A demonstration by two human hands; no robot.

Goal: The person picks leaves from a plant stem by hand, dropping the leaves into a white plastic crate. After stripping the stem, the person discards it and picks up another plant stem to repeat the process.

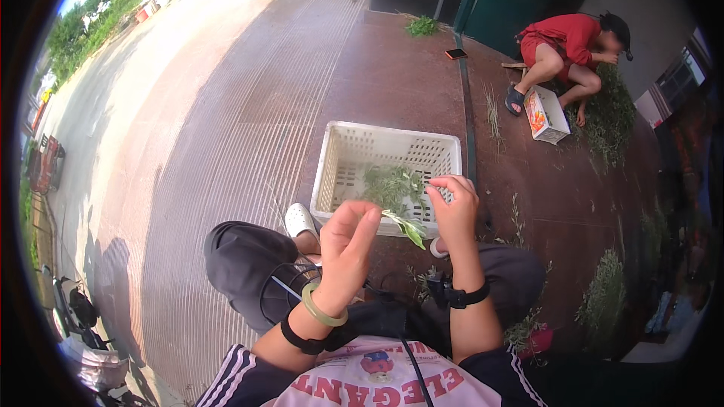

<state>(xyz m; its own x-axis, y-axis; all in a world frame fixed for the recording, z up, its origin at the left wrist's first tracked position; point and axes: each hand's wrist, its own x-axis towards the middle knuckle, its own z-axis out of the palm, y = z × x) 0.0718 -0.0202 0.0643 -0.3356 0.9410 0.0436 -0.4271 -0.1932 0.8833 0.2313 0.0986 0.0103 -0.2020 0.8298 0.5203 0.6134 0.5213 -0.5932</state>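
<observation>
My left hand (349,243) pinches the stem end of a small green leafy sprig (410,227) between thumb and fingertips, and the leaves point down to the right. My right hand (456,203) is raised over the right side of the crate, thumb and index finger curved towards each other; whether a thin bit is between them cannot be told. Below both hands a white slatted plastic crate (390,131) stands on the floor between my feet, with a loose heap of green leaves (393,186) inside it.
At the upper right a co-worker in red (565,37) sits bent over a white box (548,116) beside a large pile of leafy stems (611,118). More stems (602,288) lie at the right. A phone (456,53) lies on the floor beyond the crate.
</observation>
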